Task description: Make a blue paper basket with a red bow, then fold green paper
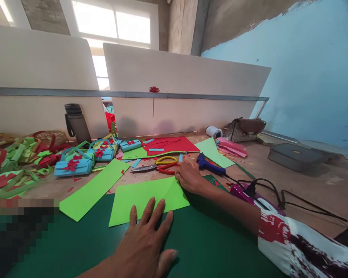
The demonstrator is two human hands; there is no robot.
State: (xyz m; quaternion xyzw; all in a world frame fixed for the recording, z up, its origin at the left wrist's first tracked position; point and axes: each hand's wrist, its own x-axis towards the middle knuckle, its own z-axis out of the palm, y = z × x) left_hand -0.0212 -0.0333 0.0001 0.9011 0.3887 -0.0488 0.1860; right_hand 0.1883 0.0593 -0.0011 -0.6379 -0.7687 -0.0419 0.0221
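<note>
A bright green sheet (pixel 139 197), felt or foam by its look, lies on the dark green mat (pixel 214 235). My left hand (pixel 147 239) is spread over the mat, its fingertips on the sheet's near edge. At the sheet's far right corner is my right hand (pixel 190 175), fingers bent and partly hidden; whether they grip anything is unclear. Just left of its fingertips lie scissors (pixel 146 168) with yellow handles and a red-handled tool (pixel 166 169). A blue glue gun (pixel 210 165) rests to its right. Another green strip (pixel 95 189) lies at left.
Small blue bags (pixel 74 166) with red flowers and a pile of green and red pieces (pixel 23 154) stand left, before a bottle (pixel 77 123). Red sheets (pixel 176 144) lie behind. Right are a purple power strip (pixel 256 199), cables (pixel 278 193), a grey case (pixel 295 156) and a handbag (pixel 243 129).
</note>
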